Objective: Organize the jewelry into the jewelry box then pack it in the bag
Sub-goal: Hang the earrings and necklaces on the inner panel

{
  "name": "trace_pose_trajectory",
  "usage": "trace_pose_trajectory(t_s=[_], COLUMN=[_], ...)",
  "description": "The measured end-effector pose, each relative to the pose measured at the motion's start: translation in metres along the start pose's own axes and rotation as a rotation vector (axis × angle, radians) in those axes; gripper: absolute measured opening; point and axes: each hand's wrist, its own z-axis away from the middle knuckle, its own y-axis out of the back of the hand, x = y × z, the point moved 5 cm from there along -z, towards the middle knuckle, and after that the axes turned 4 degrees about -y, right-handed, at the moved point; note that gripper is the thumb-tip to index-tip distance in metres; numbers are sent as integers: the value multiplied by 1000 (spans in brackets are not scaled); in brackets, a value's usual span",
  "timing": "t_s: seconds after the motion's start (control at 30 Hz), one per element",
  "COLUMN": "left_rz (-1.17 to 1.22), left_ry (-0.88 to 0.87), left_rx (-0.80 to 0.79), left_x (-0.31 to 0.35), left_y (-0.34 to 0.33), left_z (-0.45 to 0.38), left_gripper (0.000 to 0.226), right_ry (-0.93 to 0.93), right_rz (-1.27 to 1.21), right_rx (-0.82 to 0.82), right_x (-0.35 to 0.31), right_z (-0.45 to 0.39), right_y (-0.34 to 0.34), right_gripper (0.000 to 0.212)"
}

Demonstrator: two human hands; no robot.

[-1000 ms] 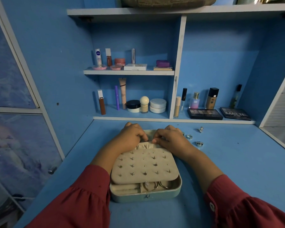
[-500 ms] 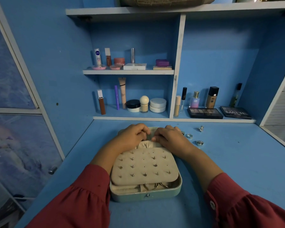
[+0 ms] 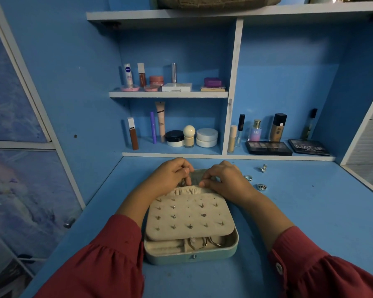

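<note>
Head view, blue counter. Left hand: fingers curled, pinching a small item, too small to tell. Centre: pale green jewelry box, open, cream stud panel lying over it. Right hand: fingers curled at the box's gathered pocket; hold unclear. Right: three rings loose on counter.

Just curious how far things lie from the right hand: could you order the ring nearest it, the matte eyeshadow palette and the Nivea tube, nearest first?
From the right hand:
1. Ring, on the desk just right of it.
2. Matte eyeshadow palette, lower shelf, far right.
3. Nivea tube, upper shelf, far left.
</note>
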Motion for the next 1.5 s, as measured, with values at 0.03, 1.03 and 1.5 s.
trace_pose_trajectory(t_s=[0.03,1.03,1.5], left_rz=[-8,-22,41], left_ry=[9,15,0], left_rx=[-6,-90,-64], left_x=[-1,0,4], left_y=[0,-6,-2], left_z=[0,2,4], left_gripper=[19,14,17], right_ry=[1,-175,-301], right_rz=[16,-9,-248], right_rx=[-15,19,84], right_x=[0,13,28], right_z=[0,0,1], right_y=[-1,3,9], right_gripper=[19,47,46])
